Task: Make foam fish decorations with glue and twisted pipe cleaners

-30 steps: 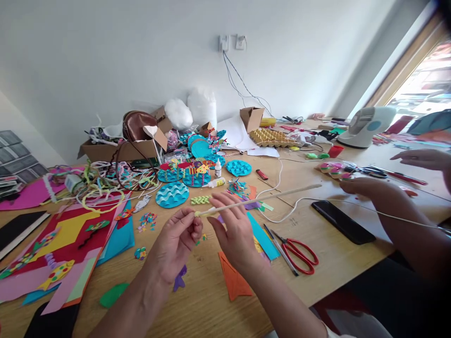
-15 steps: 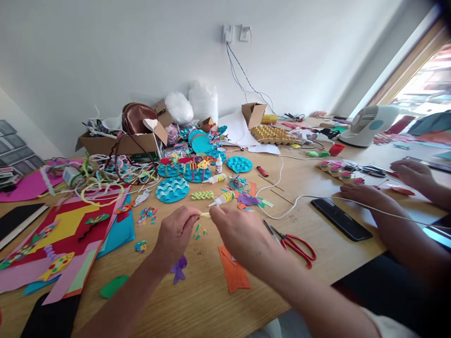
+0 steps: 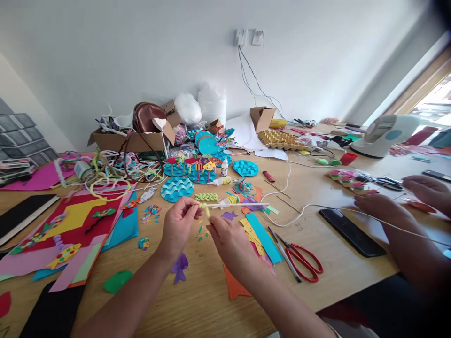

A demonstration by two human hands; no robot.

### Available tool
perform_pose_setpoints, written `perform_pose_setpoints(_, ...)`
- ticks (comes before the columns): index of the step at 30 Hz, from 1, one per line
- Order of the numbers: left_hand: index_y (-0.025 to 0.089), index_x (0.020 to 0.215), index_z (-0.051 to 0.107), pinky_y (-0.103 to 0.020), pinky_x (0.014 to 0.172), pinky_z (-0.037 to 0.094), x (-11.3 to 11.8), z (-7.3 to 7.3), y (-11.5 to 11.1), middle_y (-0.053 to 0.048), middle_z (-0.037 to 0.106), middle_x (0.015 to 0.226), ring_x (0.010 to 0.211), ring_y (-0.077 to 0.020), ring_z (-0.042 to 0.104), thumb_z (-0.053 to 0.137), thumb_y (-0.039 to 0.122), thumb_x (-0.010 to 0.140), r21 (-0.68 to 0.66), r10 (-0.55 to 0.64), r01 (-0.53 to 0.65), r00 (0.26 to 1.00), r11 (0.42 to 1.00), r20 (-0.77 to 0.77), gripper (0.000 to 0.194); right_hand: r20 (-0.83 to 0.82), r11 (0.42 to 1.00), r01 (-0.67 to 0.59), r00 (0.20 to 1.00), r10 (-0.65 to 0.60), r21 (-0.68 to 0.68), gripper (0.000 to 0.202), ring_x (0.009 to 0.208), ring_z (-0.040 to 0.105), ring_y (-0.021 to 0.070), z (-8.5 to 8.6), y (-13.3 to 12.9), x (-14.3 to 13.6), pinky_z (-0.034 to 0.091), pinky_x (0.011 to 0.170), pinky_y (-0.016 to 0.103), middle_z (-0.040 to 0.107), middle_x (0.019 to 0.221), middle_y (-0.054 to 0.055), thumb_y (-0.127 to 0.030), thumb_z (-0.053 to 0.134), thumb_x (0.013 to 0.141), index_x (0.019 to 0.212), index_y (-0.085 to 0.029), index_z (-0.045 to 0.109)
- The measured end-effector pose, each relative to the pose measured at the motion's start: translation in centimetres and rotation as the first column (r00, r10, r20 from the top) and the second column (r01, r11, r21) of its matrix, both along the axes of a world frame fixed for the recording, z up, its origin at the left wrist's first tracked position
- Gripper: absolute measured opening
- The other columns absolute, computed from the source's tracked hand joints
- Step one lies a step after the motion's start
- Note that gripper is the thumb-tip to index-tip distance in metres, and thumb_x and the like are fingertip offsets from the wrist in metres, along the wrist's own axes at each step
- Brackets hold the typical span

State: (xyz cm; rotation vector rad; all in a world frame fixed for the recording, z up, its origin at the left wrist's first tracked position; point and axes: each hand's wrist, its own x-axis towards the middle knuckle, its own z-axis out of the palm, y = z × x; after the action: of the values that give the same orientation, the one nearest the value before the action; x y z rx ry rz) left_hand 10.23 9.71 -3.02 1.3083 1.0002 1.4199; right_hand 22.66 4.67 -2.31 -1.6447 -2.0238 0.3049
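Between the thumb and fingertips of my left hand (image 3: pixel 179 226) a thin wooden stick (image 3: pixel 243 204) is pinched, pointing right. Around the stick's left end goes a pale yellow pipe cleaner (image 3: pixel 205 207), its tail hanging down. My right hand (image 3: pixel 234 244) is closed on that tail, just below the stick. A green twisted pipe-cleaner piece (image 3: pixel 206 197) and a glue bottle (image 3: pixel 230 200) lie beyond the hands. Under and beside my right hand are yellow strips (image 3: pixel 253 234), a blue strip (image 3: pixel 264 238) and orange paper (image 3: pixel 234 279).
Red-handled scissors (image 3: pixel 305 263) and a pen (image 3: pixel 284 253) lie to the right. A black phone (image 3: pixel 352 232) and a white cable (image 3: pixel 327 205) are near another person's hands (image 3: pixel 377 211). Blue wavy discs (image 3: pixel 177 188) stand at the back; coloured sheets (image 3: pixel 84 225) lie left.
My right hand has moved down and slightly right, drawing the pipe cleaner's tail below the stick. The stick now shows clearly. The view has shifted, uncovering the blue and yellow strips.
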Motion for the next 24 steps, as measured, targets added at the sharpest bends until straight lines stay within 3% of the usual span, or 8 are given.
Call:
perform_pose_setpoints(3,0.02,0.073,0.065,-0.025,0.064,0.046,-0.7,-0.2,0.1,-0.001,0.065,0.067,0.065,-0.0152,0.06,0.058,0.021,0.076,0.204,0.063,0.009,0.936,0.979,-0.345,0.008,0.368,0.995,-0.031,0.928,0.064,-0.096,0.022,0.053,0.057,0.0161,2.4,-0.4,0.4,0.022,0.043,0.025,0.066,0.072,0.007,0.0,0.047,0.079,0.09,-0.015,0.057)
perform_pose_setpoints(7,0.021,0.07,0.066,-0.023,0.06,0.044,-2.1,1.0,-1.2,0.0,0.064,0.063,0.061,-0.0146,0.058,0.057,0.019,0.076,0.19,-0.089,0.202,0.875,0.961,-0.476,0.011,0.407,0.975,-0.187,0.887,0.219,-0.118,0.032,0.054,0.053,0.013,6.1,0.4,3.7,0.021,0.044,0.023,0.063,0.071,0.004,0.007,0.05,0.067,0.087,-0.017,0.057)
perform_pose_setpoints(10,0.02,0.069,0.065,-0.02,0.052,0.043,-2.8,2.1,-2.4,0.001,0.063,0.058,0.055,-0.0126,0.058,0.061,0.02,0.074,-0.012,-0.332,0.34,0.911,0.94,-0.244,0.006,-0.072,0.856,-0.439,0.896,0.437,-0.272,0.016,0.054,0.05,0.0093,7.0,1.6,6.3,0.032,0.049,0.02,0.056,0.062,-0.001,-0.003,0.05,0.076,0.071,-0.018,0.056)
perform_pose_setpoints(13,0.018,0.068,0.063,-0.018,0.049,0.043,-2.3,2.8,-3.0,0.001,0.062,0.055,0.05,-0.0102,0.057,0.068,0.024,0.069,-0.144,-0.37,0.387,0.919,0.911,0.135,0.007,-0.681,0.675,-0.672,0.649,0.338,-0.306,0.01,0.049,0.05,0.0076,5.4,2.1,6.7,0.038,0.048,0.019,0.053,0.057,-0.004,-0.025,0.056,0.078,0.072,-0.018,0.055)
perform_pose_setpoints(15,0.017,0.068,0.062,-0.017,0.051,0.045,-1.5,2.9,-2.7,0.002,0.062,0.056,0.051,-0.0091,0.057,0.072,0.024,0.064,-0.187,-0.267,0.333,0.914,0.924,0.306,0.013,-0.835,0.761,-0.607,0.524,0.169,-0.227,0.019,0.038,0.04,0.0051,3.3,1.8,5.4,0.031,0.038,0.017,0.054,0.054,-0.005,-0.036,0.058,0.077,0.074,-0.018,0.053)
perform_pose_setpoints(18,0.017,0.069,0.06,-0.019,0.056,0.047,-0.2,2.0,-1.4,0.003,0.063,0.059,0.054,-0.0088,0.058,0.072,0.024,0.063,-0.168,-0.102,0.168,0.934,0.971,0.342,0.015,-0.879,0.943,-0.276,0.475,-0.035,-0.187,0.02,0.033,0.031,0.0036,0.2,1.1,2.6,0.024,0.034,0.018,0.054,0.057,-0.006,-0.038,0.052,0.079,0.078,-0.018,0.052)
perform_pose_setpoints(21,0.017,0.07,0.059,-0.02,0.058,0.047,0.3,0.6,0.1,0.002,0.062,0.06,0.057,-0.0106,0.059,0.064,0.025,0.069,-0.025,0.004,-0.002,0.995,1.0,0.099,0.009,-0.672,0.992,-0.024,0.737,-0.065,-0.123,0.007,0.045,0.045,0.0083,-1.2,0.5,0.8,0.032,0.042,0.02,0.058,0.064,-0.002,-0.025,0.05,0.08,0.081,-0.019,0.054)
perform_pose_setpoints(24,0.018,0.073,0.06,-0.023,0.06,0.047,-0.1,-0.5,0.7,0.0,0.063,0.064,0.061,-0.0132,0.06,0.056,0.025,0.075,0.158,0.09,-0.052,0.966,0.986,-0.244,0.008,-0.128,0.999,0.026,0.991,-0.024,0.021,0.013,0.064,0.056,0.0146,-0.5,0.0,0.8,0.033,0.053,0.023,0.063,0.075,0.005,-0.012,0.047,0.083,0.08,-0.018,0.058)
